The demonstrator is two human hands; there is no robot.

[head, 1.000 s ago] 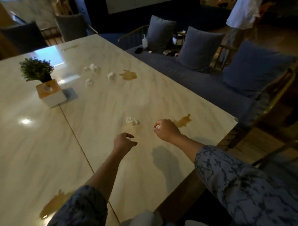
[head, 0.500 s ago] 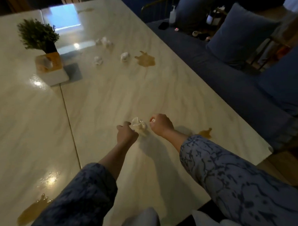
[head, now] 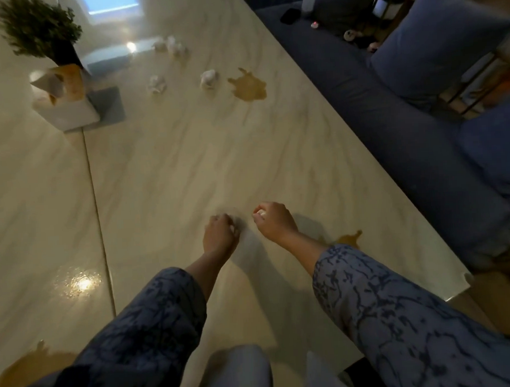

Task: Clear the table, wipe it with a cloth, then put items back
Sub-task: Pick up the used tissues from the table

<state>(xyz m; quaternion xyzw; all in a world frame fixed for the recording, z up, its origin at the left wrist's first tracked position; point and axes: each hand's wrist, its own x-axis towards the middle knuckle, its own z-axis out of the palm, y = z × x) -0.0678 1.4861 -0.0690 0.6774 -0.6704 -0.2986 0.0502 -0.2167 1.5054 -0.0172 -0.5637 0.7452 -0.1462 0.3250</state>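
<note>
Gripping tissue wads, both hands (head: 220, 234) mid-table (head: 165, 174), edges well apart.

Bare surface (head: 188, 167) lies open between the hands and three paper wads (head: 157, 84) beside a brown spill (head: 249, 86). A plant (head: 40, 30) and tissue box (head: 65, 99) block the far left.

table (head: 188, 167): marble | tissue balls (head: 209, 78) | brown spills (head: 249, 86) | tissue box (head: 65, 102) | potted plant (head: 40, 30)
</note>
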